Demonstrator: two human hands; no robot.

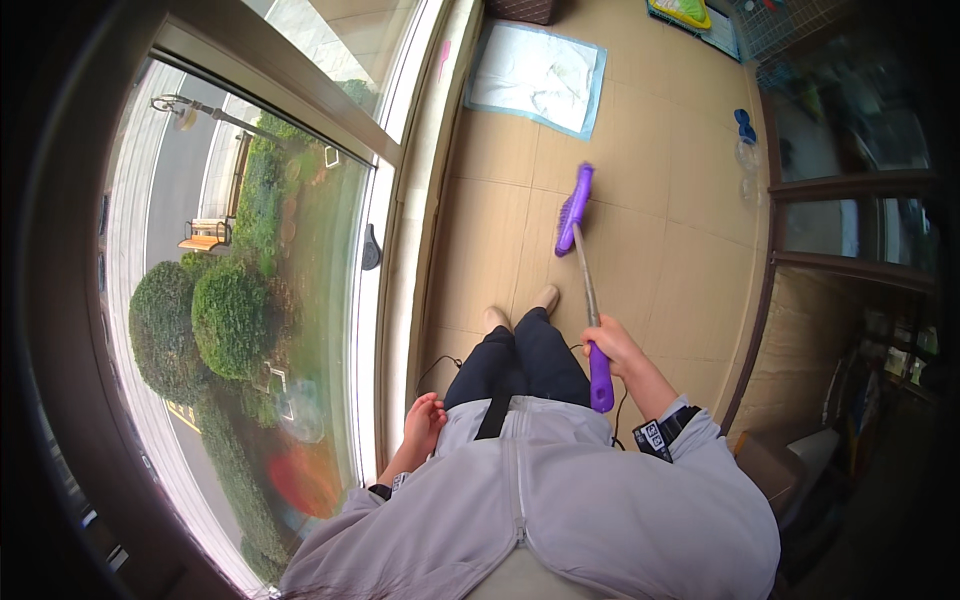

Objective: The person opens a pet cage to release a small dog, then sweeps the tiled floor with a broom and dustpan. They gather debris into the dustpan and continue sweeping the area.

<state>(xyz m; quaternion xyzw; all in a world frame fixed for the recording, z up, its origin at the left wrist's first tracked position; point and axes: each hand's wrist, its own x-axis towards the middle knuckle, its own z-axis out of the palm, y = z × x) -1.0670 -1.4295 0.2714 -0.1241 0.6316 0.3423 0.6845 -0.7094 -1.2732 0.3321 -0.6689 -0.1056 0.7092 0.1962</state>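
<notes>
My right hand [616, 346] is closed around the purple handle of a long-handled broom with a metal shaft. The broom's purple head [575, 210] is over the tan floor, ahead of my feet, with short bristles or teeth on its left side. By my left hip hangs my left hand [427, 420], fingers loosely curled, with nothing visible in it. Beyond the broom head, a white absorbent pad [536, 79] with a light blue border lies on the floor, its surface wrinkled.
A large window [300, 247] runs along the left side. Glass panels in dark frames [840, 187] stand on the right. Near them are a blue object [744, 126] and clear plastic items. A brown quilted object [521, 9] and a wire cage [772, 26] stand at the far end.
</notes>
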